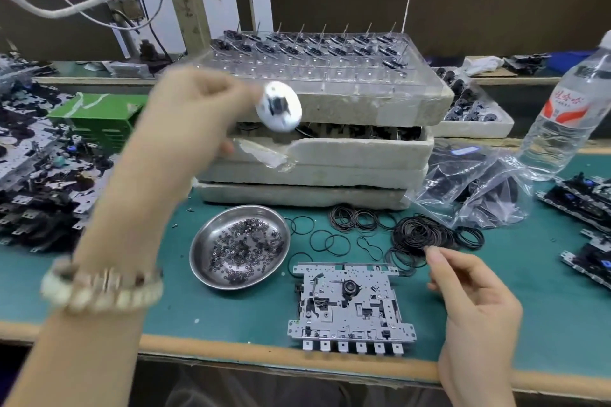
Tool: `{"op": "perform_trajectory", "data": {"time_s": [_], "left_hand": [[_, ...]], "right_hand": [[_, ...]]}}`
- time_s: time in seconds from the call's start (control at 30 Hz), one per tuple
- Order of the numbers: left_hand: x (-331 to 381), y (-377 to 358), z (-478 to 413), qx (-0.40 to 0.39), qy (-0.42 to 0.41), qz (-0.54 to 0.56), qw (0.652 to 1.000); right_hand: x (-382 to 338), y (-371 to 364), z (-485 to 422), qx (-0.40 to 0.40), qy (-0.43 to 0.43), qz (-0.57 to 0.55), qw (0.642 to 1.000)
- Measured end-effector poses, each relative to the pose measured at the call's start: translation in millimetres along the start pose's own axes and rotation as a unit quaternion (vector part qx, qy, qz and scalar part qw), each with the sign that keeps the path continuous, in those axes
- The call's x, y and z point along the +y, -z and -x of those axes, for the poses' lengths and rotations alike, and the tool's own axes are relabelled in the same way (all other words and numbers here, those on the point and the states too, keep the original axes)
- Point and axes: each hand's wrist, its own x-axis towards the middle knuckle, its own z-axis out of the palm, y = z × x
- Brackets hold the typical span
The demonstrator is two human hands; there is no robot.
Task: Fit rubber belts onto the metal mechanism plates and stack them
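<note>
On the bench [231,320], near its front edge, a metal mechanism plate [350,304] lies flat, just left of the right hand [476,304], whose loosely curled fingers hold nothing. The rubber belts [420,235] are heaped just beyond its fingertips. The raised left hand [198,109] pinches a shiny disc [280,106].

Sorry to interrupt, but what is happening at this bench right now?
A metal mechanism plate lies on the green mat before a person. The left hand holds a shiny round disc raised in front of the foam trays; the fingertips of the right hand reach the rubber belt pile.
</note>
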Motion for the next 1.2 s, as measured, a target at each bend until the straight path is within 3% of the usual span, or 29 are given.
{"op": "perform_trajectory", "data": {"time_s": [0.1, 0.23, 0.37, 0.57, 0.73, 0.83, 0.93, 1.07, 1.13, 1.2], "left_hand": [[-24, -26, 53, -0.104, 0.081, 0.088, 0.987], [-51, -58, 89, -0.145, 0.17, 0.127, 0.966], [-62, -68, 104, -0.146, 0.176, 0.145, 0.963], [-61, -74, 112, -0.145, 0.159, 0.154, 0.964], [-60, -78, 116, -0.144, 0.151, 0.155, 0.966], [-59, -79, 118, -0.147, 0.144, 0.158, 0.966], [-59, -80, 118, -0.152, 0.126, 0.161, 0.967], [-62, -77, 119, -0.172, 0.09, 0.168, 0.966], [-64, -77, 120, -0.181, 0.054, 0.158, 0.969], [-66, -78, 123, -0.172, 0.009, 0.145, 0.974]], "right_hand": [[-5, -2, 5, -0.023, -0.012, -0.006, 1.0], [-20, -2, 15, -0.103, -0.111, -0.071, 0.986], [-40, -3, 21, -0.126, -0.146, -0.106, 0.975], [-44, -12, 30, -0.147, -0.127, -0.053, 0.979], [-38, -14, 33, -0.118, 0.007, 0.093, 0.989], [-36, -10, 33, -0.083, 0.149, 0.228, 0.958], [-39, -7, 32, -0.076, 0.207, 0.274, 0.936], [-40, 0, 24, -0.111, 0.131, 0.229, 0.958], [-41, 4, 18, -0.151, 0.047, 0.184, 0.97], [-43, 10, 9, -0.246, -0.091, 0.097, 0.96]]}}
